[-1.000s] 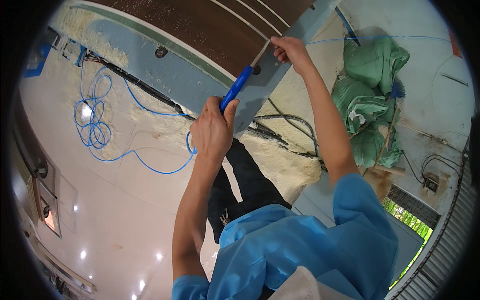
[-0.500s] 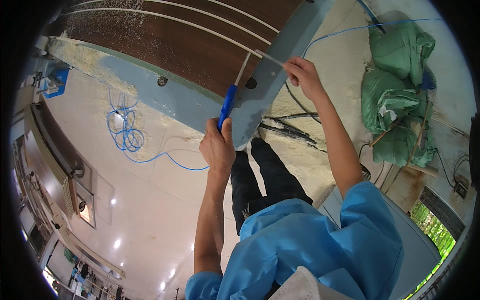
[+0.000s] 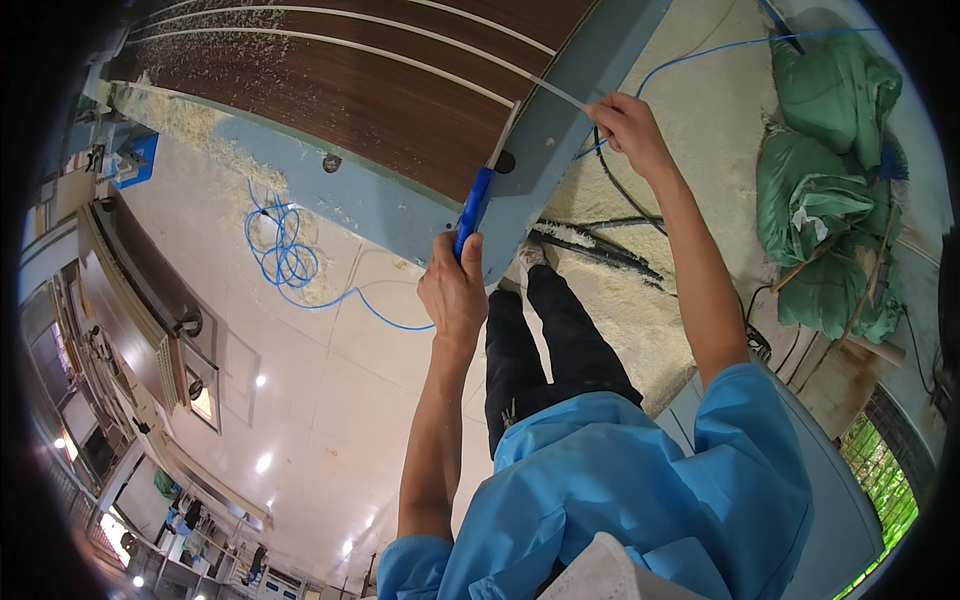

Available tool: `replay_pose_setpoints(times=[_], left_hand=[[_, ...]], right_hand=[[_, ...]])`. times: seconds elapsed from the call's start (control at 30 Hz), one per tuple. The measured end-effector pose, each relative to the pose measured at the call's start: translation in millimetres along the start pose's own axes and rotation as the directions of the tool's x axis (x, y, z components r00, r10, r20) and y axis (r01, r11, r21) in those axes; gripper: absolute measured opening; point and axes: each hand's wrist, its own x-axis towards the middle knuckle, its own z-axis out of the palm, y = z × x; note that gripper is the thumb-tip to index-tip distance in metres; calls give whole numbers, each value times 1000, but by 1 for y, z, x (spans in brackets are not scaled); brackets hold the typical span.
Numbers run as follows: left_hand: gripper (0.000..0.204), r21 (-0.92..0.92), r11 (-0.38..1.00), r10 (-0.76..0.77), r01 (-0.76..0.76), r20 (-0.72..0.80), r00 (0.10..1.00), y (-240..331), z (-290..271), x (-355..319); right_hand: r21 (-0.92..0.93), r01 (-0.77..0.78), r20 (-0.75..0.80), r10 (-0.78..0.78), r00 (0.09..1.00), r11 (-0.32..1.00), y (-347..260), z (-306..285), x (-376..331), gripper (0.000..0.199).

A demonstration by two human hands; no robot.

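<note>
Blue-handled blade tool [image 3: 475,210] clenched in left hand [image 3: 455,290], tip set against the wood panel [image 3: 380,90] edge at 12 o'clock.
Right hand [image 3: 630,130] at 1 o'clock pinches a thin pale strip [image 3: 545,88], fingers closed, drawing it taut off the panel; grey-blue surface [image 3: 560,120] carries the work.

A woodworking shop: sawdust heaps [image 3: 640,290], a dark wood panel [image 3: 380,90] and green sacks [image 3: 820,190].

I see a blue-handled tool [image 3: 474,210] with a pale blade, standing almost upright at upper centre, and a thin white strip [image 3: 553,90] slanting just above it.
</note>
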Motion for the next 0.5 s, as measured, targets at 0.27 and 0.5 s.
replay_pose_setpoints(times=[0.27,0.5], left_hand=[[57,18,1000,-11,11,12,1000,1,6,2],[56,20,1000,-17,17,-4,1000,3,5,4]], right_hand=[[0,-76,4,76,997,997,-1,4,13,25],[-101,-35,-29,32,999,994,-12,32,39,26]])
